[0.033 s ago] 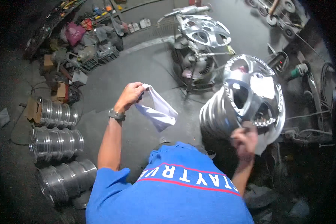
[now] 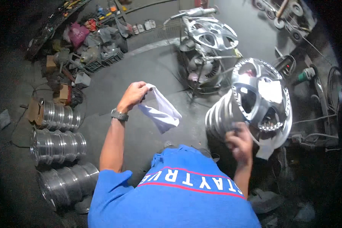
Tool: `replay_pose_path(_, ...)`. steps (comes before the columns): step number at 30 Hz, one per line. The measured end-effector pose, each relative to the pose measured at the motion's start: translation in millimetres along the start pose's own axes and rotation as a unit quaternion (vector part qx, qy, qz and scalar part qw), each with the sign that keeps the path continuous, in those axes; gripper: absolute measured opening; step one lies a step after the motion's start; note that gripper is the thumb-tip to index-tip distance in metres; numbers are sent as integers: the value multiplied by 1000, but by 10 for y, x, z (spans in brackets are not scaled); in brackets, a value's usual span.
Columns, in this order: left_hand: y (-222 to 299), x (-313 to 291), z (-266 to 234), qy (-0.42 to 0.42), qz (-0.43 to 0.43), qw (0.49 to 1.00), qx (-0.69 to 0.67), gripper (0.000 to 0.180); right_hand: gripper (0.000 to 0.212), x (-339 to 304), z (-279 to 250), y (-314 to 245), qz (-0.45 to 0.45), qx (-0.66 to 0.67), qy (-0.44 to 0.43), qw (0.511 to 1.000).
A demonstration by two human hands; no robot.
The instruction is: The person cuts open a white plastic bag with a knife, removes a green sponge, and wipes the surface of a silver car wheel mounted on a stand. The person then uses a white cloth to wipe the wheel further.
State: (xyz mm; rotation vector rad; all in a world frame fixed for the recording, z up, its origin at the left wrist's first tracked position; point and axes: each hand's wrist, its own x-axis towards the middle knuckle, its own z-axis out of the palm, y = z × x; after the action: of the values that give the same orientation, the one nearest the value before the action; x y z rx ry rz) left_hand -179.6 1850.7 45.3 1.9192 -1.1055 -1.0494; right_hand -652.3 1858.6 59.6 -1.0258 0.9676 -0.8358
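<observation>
My left hand (image 2: 134,95), with a watch on its wrist, pinches one end of a white cloth (image 2: 165,117), which hangs down in a loop over the floor. On the right my right hand (image 2: 240,142) is smeared by motion, its fingers curled. Something small and dark may be in them, but I cannot make it out. The hand is in front of a silver alloy wheel (image 2: 256,80) with rivets around its rim. A white piece (image 2: 270,91), cloth or paper, lies on that wheel's face. Below it are stacked ribbed rims (image 2: 219,117).
Another spoked wheel (image 2: 212,33) lies on a stand at the far middle. Ribbed metal rims (image 2: 59,147) lie in rows at the left. Bags and crates (image 2: 108,57) crowd the far left. A green-and-silver power tool (image 2: 306,74) and cables are at the right.
My right hand has moved a little left, away from the alloy wheel's lower edge. My left hand and the white cloth stay nearly in place. The view has shifted slightly.
</observation>
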Motion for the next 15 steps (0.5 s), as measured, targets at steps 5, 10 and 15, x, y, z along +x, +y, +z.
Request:
replay_pose_path(5, -92, 290, -719, 82, 118, 982, 121, 27, 33, 982, 1468, 821, 22, -376, -120, 919)
replay_pose_path(10, -330, 270, -859, 133, 232, 954, 136, 27, 37, 1652, 2586, 753, -50, -493, -171, 852)
replay_pose_path(15, -999, 271, -693, 356, 168, 919, -27, 22, 28, 2240, 3203, 635, -50, -342, -194, 918)
